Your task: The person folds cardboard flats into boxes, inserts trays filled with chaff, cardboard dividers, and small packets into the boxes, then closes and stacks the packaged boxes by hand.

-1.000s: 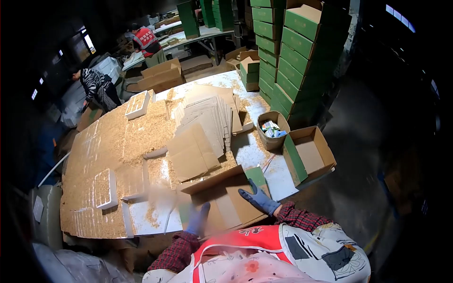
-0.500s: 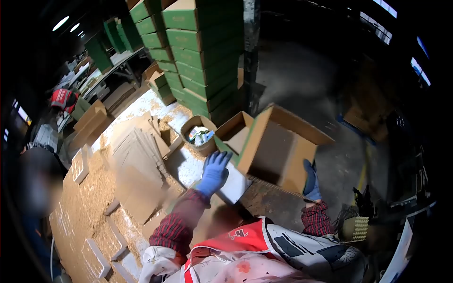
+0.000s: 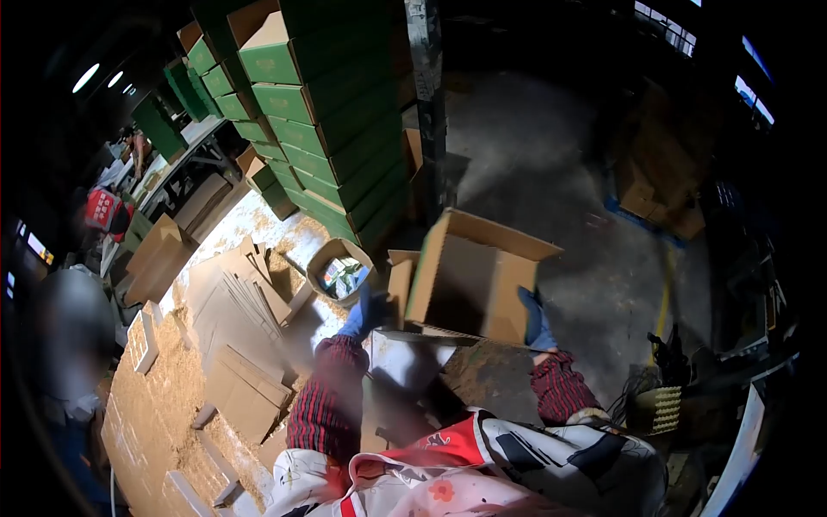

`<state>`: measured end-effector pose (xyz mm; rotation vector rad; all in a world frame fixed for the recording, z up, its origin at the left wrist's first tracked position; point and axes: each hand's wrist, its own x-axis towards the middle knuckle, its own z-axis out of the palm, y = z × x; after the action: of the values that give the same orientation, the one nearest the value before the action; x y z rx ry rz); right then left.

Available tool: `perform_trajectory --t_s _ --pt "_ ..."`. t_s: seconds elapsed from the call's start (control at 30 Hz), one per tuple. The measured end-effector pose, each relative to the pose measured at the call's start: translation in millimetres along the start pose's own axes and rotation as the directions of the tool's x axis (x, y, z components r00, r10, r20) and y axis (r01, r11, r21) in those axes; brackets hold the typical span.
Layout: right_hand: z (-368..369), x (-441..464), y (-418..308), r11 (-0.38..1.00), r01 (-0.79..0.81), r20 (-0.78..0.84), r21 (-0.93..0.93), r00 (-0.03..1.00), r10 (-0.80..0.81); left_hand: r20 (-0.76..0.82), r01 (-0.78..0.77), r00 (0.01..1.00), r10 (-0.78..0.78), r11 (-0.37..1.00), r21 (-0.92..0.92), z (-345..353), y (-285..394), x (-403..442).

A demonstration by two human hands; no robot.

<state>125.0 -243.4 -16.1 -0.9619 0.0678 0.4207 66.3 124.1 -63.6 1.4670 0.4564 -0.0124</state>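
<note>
My right hand [image 3: 536,320], in a blue glove, grips the right side of a cardboard box [image 3: 474,284] with its top open towards me. The box is tilted, brown inside, with a strip of green on its left side. My left hand [image 3: 360,315], also gloved in blue, is beside a second cardboard box [image 3: 400,284], which is partly hidden behind the first. Its fingers are blurred, so whether they touch that box is unclear. Just beyond the left hand stands a round tub [image 3: 326,252] holding small coloured packets.
Tall stacks of green boxes [image 3: 301,129] rise behind the tub, beside a post [image 3: 425,86]. Flat cardboard sheets [image 3: 237,302] and white frame-like pieces [image 3: 143,342] lie on the sawdust-strewn table [image 3: 159,414]. A co-worker [image 3: 73,336] is at the left.
My view has shifted, and the held box appears lower and further left. My left hand has gone from spread fingers over the table to beside the second box.
</note>
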Motion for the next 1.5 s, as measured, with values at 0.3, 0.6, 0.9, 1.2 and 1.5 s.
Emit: perform_trajectory --t_s 0.3,0.6,0.9,1.2,1.5 --pt "-0.3 123.9 105.9 0.765 0.282 0.162 -0.579 0.959 -0.231 -0.505 -0.099 0.863 0.033 0.99 -0.105 -74.1 -81.2 -78.3" --pt "-78.3 -28.6 177.2 0.753 -0.516 -0.241 -0.407 0.856 0.457 -0.919 0.747 0.357 0.166 0.541 0.387 -94.1 -109.6 -426.5" --pt "149.1 -68.8 183.3 0.36 0.562 0.666 -0.745 0.589 0.458 -0.705 0.473 0.699 0.122 0.66 0.583 -64.2 -152.0 -469.1" --pt "251.8 -39.9 118.1 0.877 -0.323 0.615 -0.355 0.626 0.479 -0.232 0.042 0.911 0.341 0.482 0.875 -75.2 37.5 -503.1" --pt "315.0 -121.9 192.7 0.785 0.308 0.707 -0.538 0.673 0.22 -0.371 0.194 0.885 0.281 0.502 0.843 -89.5 36.5 -492.9"
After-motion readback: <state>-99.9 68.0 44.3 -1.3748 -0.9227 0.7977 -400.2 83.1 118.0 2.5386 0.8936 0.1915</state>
